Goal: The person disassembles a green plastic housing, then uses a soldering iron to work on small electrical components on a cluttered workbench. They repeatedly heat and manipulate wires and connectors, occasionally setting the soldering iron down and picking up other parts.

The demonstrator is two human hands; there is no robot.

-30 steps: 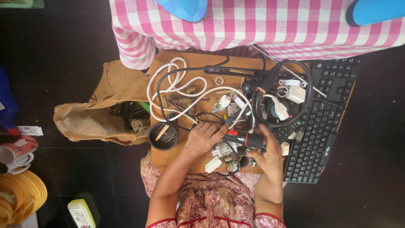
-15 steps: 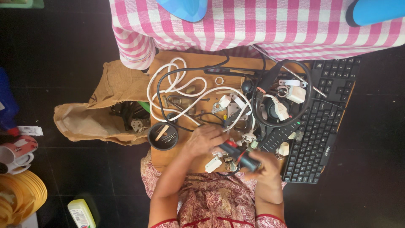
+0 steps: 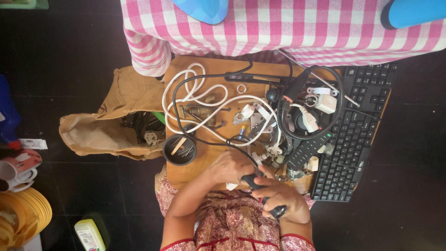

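Both my hands sit at the near edge of a wooden board (image 3: 186, 174), above my patterned lap. My right hand (image 3: 283, 200) is closed around a black-handled tool (image 3: 253, 181) that slants toward my body, its rear end (image 3: 278, 212) poking out under my fingers. My left hand (image 3: 230, 167) is curled over the front end of the same tool. Its working tip is hidden by my fingers. Just beyond my hands lies a heap of small metal parts (image 3: 274, 155) and plug pieces.
On the board lie a coiled white cable (image 3: 195, 93), black cables (image 3: 334, 100), a white plug (image 3: 310, 122) and a small black dish (image 3: 180, 149) of bits. A black keyboard (image 3: 357, 139) is to the right, a burlap bag (image 3: 107, 125) to the left, and pink checked cloth (image 3: 278, 28) behind.
Both hands have drawn back from the heap of parts toward my body with the tool. The red part of the tool seen earlier is now covered by my fingers.
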